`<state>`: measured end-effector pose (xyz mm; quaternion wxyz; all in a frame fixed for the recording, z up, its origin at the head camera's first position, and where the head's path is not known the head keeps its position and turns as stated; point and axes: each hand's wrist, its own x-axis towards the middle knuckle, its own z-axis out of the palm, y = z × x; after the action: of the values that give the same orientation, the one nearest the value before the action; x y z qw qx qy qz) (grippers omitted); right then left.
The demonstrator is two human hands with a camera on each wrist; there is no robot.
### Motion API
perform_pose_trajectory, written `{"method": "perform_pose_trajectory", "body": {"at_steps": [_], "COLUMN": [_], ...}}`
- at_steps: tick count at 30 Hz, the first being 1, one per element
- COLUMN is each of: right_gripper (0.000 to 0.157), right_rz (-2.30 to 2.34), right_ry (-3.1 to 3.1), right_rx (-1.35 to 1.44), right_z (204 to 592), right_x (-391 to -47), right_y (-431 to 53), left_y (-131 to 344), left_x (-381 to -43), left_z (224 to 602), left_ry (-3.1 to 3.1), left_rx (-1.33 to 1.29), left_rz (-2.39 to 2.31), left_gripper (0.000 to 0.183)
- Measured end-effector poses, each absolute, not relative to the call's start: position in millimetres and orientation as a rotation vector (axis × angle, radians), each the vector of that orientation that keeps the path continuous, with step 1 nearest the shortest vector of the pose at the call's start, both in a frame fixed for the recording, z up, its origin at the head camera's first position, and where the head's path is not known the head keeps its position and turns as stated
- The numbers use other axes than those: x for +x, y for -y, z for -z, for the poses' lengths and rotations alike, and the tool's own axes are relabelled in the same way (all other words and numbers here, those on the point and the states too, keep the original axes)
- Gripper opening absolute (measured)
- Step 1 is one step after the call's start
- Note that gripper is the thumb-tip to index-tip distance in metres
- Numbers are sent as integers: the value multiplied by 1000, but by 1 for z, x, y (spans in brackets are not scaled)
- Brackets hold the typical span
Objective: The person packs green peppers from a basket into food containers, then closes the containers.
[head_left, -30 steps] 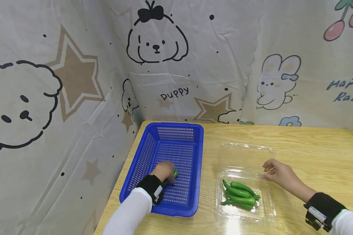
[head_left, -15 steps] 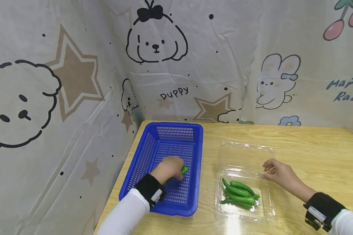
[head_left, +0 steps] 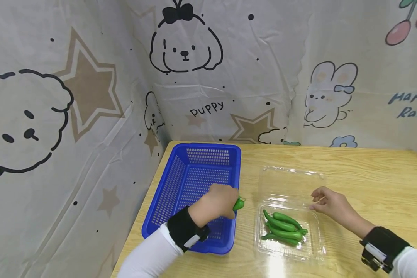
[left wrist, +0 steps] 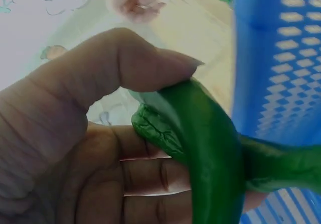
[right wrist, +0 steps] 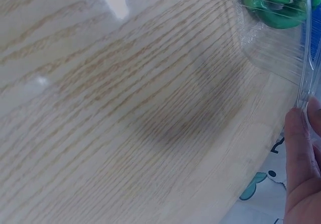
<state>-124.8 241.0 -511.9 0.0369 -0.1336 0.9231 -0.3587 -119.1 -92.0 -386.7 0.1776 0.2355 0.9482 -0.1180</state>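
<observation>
My left hand [head_left: 217, 202] is over the right side of the blue plastic basket [head_left: 236, 166], gripping green chili peppers. A pepper end [head_left: 239, 204] pokes out past its fingers. In the left wrist view the thumb presses on one curved pepper [left wrist: 213, 143], and a second pepper [left wrist: 281, 163] crosses behind it. My right hand [head_left: 330, 202] pinches the edge of a clear plastic clamshell container [head_left: 312, 250] near its hinge. The lid [head_left: 292, 183] lies folded back. Several green peppers [head_left: 285, 228] lie side by side in the container's near half.
Both containers stand on a light wood table [head_left: 375, 181], the basket on the left and the clamshell to its right. A printed fabric curtain [head_left: 257, 69] hangs behind the table and along its left side.
My left hand has moved right and up from the basket's middle to its right rim, carrying the peppers. My right hand has stayed at the container's edge.
</observation>
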Motion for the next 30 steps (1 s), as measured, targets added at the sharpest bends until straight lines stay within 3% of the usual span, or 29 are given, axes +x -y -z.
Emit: {"method": "perform_pose_trajectory", "body": {"at_steps": [10, 23, 30], "right_gripper": [34, 33, 33], "right_rz": [1126, 1110, 1105], "right_ry": [-2832, -2839, -2860], "right_rx": [-427, -436, -452], "right_z": [511, 511, 512], "right_x": [-124, -125, -124], "right_y": [-238, -240, -240], "left_y": [53, -36, -54], "left_x": [-113, -101, -96], "left_z": [387, 396, 416], "left_ry": [-2616, -2479, -2476], "left_rx": [794, 994, 982], "left_rz": [346, 536, 558], "left_gripper": [28, 26, 21]}}
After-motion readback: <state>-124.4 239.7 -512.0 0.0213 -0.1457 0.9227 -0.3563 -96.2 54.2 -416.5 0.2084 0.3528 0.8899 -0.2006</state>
